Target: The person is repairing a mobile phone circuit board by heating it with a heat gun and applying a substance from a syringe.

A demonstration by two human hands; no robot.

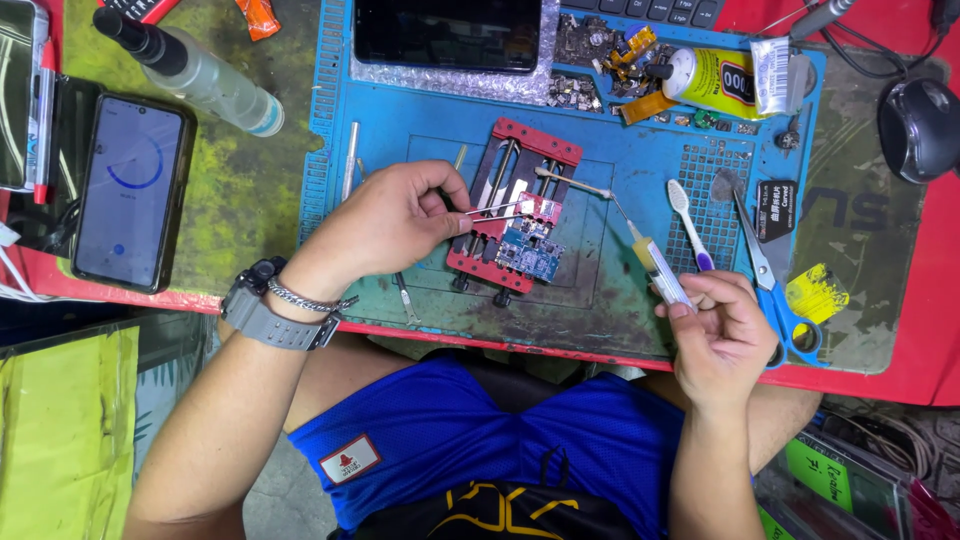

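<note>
Red desk underneath everything, with a big blue work mat laid over the middle of it — that's where all the action is. Off the mat on the left lies a dark phone with its screen lit, and above it a clear bottle on its side. At the top of the mat sits a black tablet-like screen, and a yellow glue tube lies near the top right corner. A black mouse sits at the far right.

Dead centre of the mat is a red board holder with a small blue circuit board clamped at its lower right side.

The left hand is curled closed around a pair of tweezers, pinched between thumb and fingers, with the tips resting over the top of the board. The right hand is closed around a small syringe with yellowish stuff inside — its needle points up and left toward the holder, though the tip sits apart from the board.

Just beside the right hand: blue-handled scissors and a white toothbrush with a purple end.
</note>
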